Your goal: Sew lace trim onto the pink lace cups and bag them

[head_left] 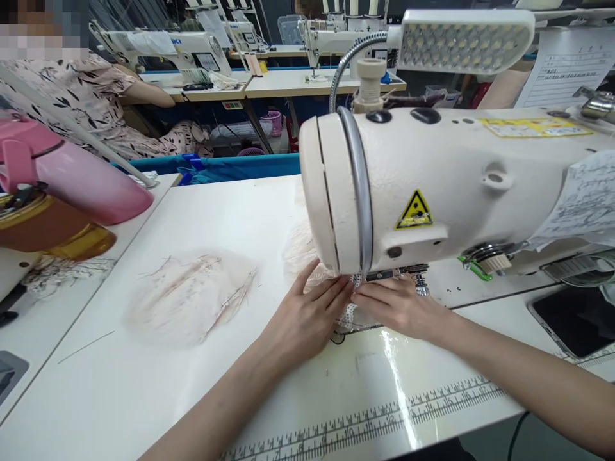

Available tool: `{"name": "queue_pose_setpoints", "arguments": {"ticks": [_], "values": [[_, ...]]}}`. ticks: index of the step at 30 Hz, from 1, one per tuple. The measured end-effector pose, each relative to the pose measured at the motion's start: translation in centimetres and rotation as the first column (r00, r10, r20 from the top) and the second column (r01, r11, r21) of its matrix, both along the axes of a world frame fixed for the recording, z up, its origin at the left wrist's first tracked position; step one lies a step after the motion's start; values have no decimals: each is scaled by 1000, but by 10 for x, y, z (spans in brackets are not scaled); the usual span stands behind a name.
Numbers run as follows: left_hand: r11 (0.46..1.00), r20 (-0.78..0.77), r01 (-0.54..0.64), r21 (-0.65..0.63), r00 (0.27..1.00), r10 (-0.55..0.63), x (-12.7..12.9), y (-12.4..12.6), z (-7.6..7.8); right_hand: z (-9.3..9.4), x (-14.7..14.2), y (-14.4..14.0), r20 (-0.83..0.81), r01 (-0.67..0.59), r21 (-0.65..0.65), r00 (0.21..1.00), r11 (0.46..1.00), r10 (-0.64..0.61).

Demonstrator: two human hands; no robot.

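Pale, sheer lace fabric (350, 315) lies beneath the head of a cream sewing machine (389, 186). On its left side rests my left hand (307, 314), fingers stretched flat and the index finger apart from the others. From the right, my right hand (401, 304) touches the same fabric with extended fingers, its fingertips close to the left ones beside the needle area. The machine head hides the needle and part of the fabric behind it. Further left, a separate crumpled piece of sheer fabric (192, 298) with brownish edges lies on the white table (120, 397).
A printed ruler (355, 426) runs along the front edge. A dark phone (576, 317) lies at right; a pink tumbler (91, 169) and an amber container (52, 224) are at left. An LED lamp (466, 41) hangs above. Another person (100, 109) sits beyond, near other sewing machines.
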State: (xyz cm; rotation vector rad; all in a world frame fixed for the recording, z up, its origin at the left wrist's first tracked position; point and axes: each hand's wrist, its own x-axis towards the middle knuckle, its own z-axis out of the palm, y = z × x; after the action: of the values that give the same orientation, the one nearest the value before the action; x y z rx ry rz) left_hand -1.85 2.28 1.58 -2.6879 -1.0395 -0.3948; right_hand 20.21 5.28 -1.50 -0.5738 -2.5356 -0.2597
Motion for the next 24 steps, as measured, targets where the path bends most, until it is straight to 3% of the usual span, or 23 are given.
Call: {"name": "queue_pose_setpoints", "arguments": {"ticks": [4,8,15,24], "values": [[1000,33,18,21,999,-18,1,-2,3,0,-1,-1,-41,-16,-49,999,999,14],[987,105,86,139,989,-102,2,-6,6,4,-1,-2,-76,-27,-91,997,996,20],[956,85,107,273,987,-135,5,-10,11,13,-2,-5,-112,-115,-57,988,992,108],[952,49,180,246,979,-198,5,-15,9,15,1,-1,-170,-272,-85,952,959,255]]}}
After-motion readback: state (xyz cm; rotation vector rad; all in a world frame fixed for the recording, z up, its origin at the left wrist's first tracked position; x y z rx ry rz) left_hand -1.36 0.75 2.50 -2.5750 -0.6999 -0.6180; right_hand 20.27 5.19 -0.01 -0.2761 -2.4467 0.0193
